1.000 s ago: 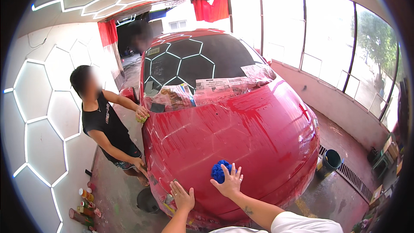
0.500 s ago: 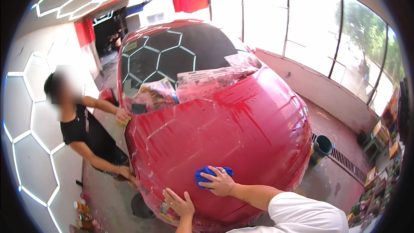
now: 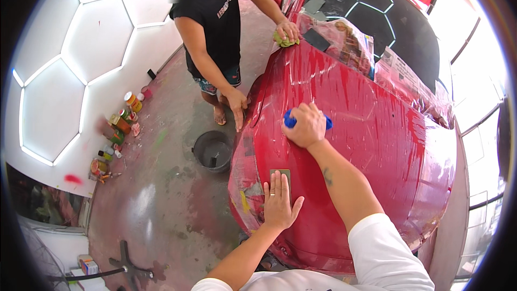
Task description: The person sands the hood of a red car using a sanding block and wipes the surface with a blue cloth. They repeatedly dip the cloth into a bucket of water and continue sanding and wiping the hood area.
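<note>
A red car's hood (image 3: 371, 167) fills the middle, its surface wet and streaked. My right hand (image 3: 309, 128) is closed around a bunched blue cloth (image 3: 290, 119), pressed against the hood; part of the cloth is hidden by the fingers. Nearer to me, my left hand (image 3: 279, 207) lies flat with fingers stretched over a thin, dark olive rectangular sheet, like sandpaper (image 3: 288, 179), near the hood's left front edge. Most of that sheet is under the hand.
Across the fender, a person in a black shirt (image 3: 207, 19) presses a yellow-green cloth (image 3: 285, 41) onto the car. A dark bucket (image 3: 196, 156) stands on the floor. Several bottles and cans (image 3: 116, 132) line the left wall. Newspaper and plastic (image 3: 398, 73) cover the windshield's base.
The head view has swung left and down. My right hand has shifted across the hood with the blue cloth. The dark sheet now shows under my left hand.
</note>
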A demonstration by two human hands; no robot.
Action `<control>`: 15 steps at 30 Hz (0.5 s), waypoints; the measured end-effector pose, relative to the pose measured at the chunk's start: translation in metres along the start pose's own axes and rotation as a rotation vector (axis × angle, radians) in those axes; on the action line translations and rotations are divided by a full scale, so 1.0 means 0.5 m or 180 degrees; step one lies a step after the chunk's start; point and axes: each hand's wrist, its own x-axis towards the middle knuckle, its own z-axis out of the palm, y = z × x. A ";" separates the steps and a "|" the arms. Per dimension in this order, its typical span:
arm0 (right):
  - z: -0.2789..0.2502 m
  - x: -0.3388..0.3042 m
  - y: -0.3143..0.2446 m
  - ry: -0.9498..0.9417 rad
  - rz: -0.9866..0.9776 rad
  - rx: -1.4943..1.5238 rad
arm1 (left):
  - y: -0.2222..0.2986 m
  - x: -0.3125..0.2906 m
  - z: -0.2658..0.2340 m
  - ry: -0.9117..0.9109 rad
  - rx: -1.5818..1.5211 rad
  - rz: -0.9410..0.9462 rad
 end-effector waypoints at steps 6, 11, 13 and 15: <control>-0.031 -0.130 0.028 -0.0215 0.0015 0.0058 | -0.055 0.066 -0.014 -0.0190 0.0006 -0.0073; -0.145 -0.279 0.064 -0.0162 0.0004 -0.0258 | -0.140 0.457 -0.031 -0.0207 -0.0302 -0.0009; -0.133 -0.259 0.049 0.0010 -0.0027 -0.0230 | -0.186 0.617 -0.086 -0.0321 -0.0385 -0.0234; -0.136 -0.260 0.046 0.0074 -0.0027 -0.0231 | -0.168 0.617 -0.066 -0.0177 -0.0417 -0.0139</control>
